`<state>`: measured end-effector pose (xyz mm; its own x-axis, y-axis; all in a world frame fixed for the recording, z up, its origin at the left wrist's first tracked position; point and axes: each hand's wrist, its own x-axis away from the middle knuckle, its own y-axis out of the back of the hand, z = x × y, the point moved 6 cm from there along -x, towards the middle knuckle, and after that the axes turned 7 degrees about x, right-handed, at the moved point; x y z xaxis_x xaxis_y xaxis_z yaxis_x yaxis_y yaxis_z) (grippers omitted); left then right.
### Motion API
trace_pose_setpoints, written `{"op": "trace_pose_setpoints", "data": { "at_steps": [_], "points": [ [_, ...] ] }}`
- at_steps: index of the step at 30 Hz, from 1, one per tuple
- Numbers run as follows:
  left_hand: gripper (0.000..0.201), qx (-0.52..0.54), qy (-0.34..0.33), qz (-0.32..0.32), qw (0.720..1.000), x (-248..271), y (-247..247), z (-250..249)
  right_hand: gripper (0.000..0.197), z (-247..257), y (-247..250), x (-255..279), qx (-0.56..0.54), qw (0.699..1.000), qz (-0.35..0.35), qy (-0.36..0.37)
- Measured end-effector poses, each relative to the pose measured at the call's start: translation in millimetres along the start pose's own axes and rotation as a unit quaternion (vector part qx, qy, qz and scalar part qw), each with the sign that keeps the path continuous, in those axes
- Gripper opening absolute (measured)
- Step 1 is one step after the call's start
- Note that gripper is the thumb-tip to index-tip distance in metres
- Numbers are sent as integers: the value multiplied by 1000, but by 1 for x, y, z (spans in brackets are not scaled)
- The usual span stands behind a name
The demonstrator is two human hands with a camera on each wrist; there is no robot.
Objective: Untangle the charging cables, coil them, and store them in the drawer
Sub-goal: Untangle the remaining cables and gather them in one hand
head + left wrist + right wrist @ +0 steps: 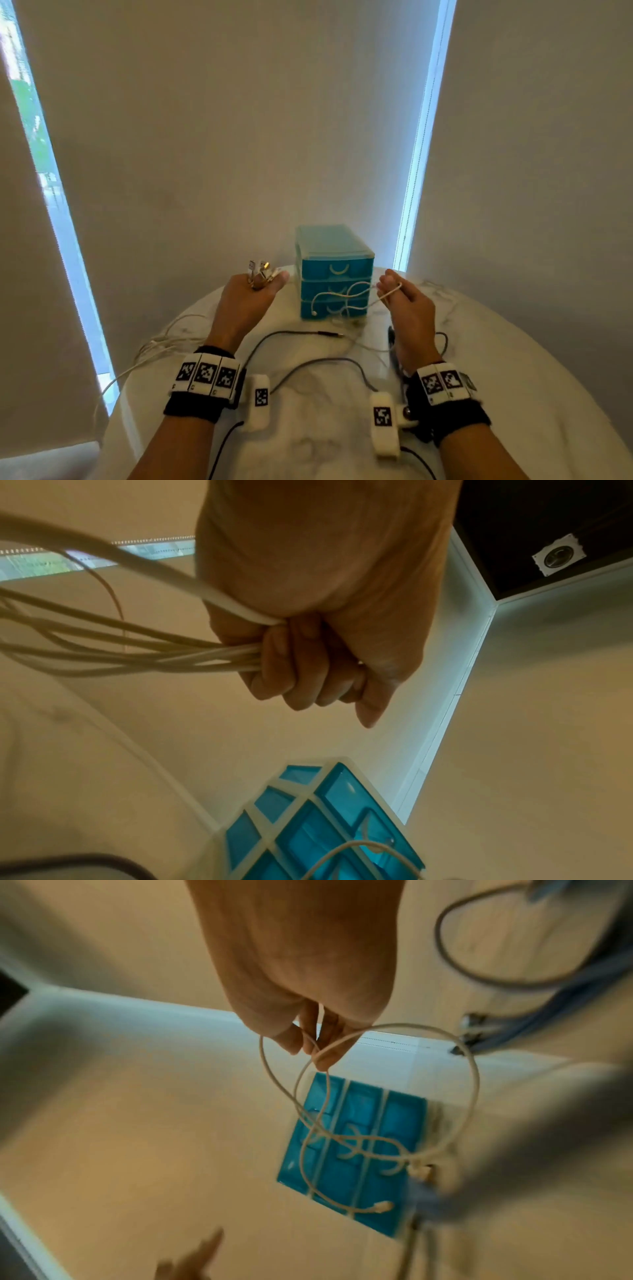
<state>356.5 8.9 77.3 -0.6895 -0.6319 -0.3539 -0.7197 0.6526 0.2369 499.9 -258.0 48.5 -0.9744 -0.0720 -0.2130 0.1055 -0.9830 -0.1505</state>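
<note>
My left hand [245, 301] fisted around bundled white cables [143, 653] left of the blue drawer unit [334, 274], my right hand [407, 308] pinching a looped white cable [377, 1096] before its drawers

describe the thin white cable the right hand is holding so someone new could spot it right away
Find the blue drawer unit at the back of the round marble table. In front of it hangs a thin white cable, looped from the right hand. Unlike the dark cable lying on the table, it is pale and lifted.
</note>
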Motion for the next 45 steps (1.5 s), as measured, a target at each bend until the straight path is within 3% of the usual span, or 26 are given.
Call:
{"op": "trace_pose_setpoints", "data": {
  "at_steps": [3,9,11,13,16,21,24,28,31,34,39,45],
  "points": [
    [58,21,20,50,998,5,-17,-8,25,-18,19,10,-26,999,23,-8],
    [32,23,14,138,990,33,-71,-25,26,-23,16,23,-42,995,74,-60],
    [43,7,10,159,987,38,-88,-25,25,-17,8,30,-47,994,97,-30],
    [53,6,22,157,987,41,-97,-23,26,-9,6,33,-38,991,126,21],
    [54,79,52,145,985,39,-97,-15,28,-1,2,36,0,983,171,73],
    [49,179,87,130,971,30,-88,1,52,-13,-19,44,41,960,270,64],
    [44,222,79,140,962,27,-88,3,53,-19,-23,48,71,955,285,45],
    [17,261,49,162,950,26,-82,-3,33,-18,-16,46,-2,973,228,-27],
    [19,267,33,177,947,25,-79,-7,21,-25,-6,38,-66,982,149,-98],
    [22,265,31,178,947,26,-80,-5,20,-36,-3,36,-64,980,135,-135],
    [20,212,14,189,959,30,-86,-4,32,-31,1,34,-124,977,123,-125],
    [21,153,8,217,964,34,-87,-7,32,-21,6,32,-124,986,81,-80]
  ]
}}
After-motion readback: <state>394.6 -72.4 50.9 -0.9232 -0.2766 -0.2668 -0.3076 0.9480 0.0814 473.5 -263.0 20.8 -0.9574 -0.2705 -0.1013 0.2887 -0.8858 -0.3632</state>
